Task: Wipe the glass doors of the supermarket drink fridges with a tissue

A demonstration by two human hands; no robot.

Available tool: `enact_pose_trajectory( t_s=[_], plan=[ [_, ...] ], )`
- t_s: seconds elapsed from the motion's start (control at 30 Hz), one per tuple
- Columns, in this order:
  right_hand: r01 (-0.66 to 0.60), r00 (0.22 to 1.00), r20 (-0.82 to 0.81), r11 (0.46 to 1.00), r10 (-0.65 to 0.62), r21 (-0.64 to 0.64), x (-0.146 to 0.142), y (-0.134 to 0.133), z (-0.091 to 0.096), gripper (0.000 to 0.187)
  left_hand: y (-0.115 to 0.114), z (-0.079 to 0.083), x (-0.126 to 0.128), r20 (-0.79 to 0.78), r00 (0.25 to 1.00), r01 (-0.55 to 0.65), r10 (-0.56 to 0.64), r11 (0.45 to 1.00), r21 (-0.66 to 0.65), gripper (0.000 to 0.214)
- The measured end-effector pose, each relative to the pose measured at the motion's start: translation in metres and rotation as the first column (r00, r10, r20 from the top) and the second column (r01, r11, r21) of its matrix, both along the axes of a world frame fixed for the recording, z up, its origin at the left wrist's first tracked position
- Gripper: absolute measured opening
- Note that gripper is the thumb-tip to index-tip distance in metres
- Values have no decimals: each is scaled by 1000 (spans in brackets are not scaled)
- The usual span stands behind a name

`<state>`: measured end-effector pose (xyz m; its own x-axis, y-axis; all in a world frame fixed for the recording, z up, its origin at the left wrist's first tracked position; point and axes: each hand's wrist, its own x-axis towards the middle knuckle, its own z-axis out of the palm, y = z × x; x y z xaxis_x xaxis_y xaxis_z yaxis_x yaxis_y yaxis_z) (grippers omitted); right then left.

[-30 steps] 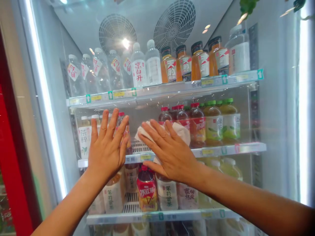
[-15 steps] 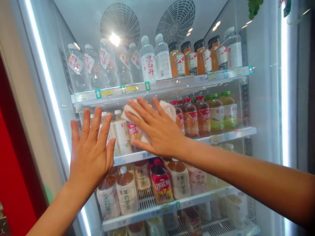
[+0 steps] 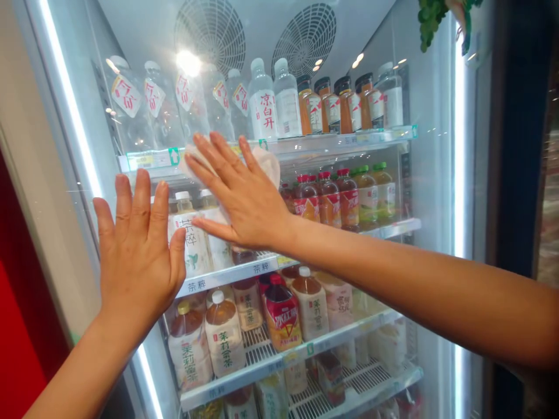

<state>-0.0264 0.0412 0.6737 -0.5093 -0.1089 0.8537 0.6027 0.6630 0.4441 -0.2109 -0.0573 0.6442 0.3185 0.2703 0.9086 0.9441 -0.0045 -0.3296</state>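
Shifted up and leftward since the earlier frame: white cloth (image 3: 268,164), flat beneath right hand (image 3: 240,198), fingers spread — against glass cooler door (image 3: 257,35), before upper shelf edge (image 3: 340,140). Left hand (image 3: 136,256): open, palm toward glass. Risk — cloth could slip free, should palm pressure ease.

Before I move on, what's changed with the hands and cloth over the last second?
The right hand has swept left and up, carrying the white cloth from in front of the middle shelf to the top shelf's edge. The left hand has shifted left. Nothing was grasped or released; the cloth stays under the right palm, and the bottles remain shelved.
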Motion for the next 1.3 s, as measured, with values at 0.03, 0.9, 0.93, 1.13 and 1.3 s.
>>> enact_pose_trajectory(
  t_s=[0.03, 0.9, 0.93, 1.13, 1.3],
  plan=[
    [1, 999, 53, 1000, -2, 19, 1, -1, -4, 84, 1, 0, 0, 0, 1000, 6, -6, 1000, 2, 70],
    [142, 990, -16, 989, -143, -26, 178, 75, -32, 82, 72, 9, 140, -151, 974, 171, -166, 985, 22, 76],
    [154, 984, -84, 987, -157, -46, 188, 80, -31, 82, 75, 9, 149, -153, 974, 172, -167, 985, 22, 76],
    [113, 994, 15, 993, -113, -17, 238, 103, -45, 89, 97, 5, 202, -160, 971, 184, -176, 982, 33, 76],
    [109, 974, -192, 992, -120, -69, 287, 129, -55, 85, 116, -1, 249, -155, 967, 214, -204, 976, 48, 73]
  ],
)
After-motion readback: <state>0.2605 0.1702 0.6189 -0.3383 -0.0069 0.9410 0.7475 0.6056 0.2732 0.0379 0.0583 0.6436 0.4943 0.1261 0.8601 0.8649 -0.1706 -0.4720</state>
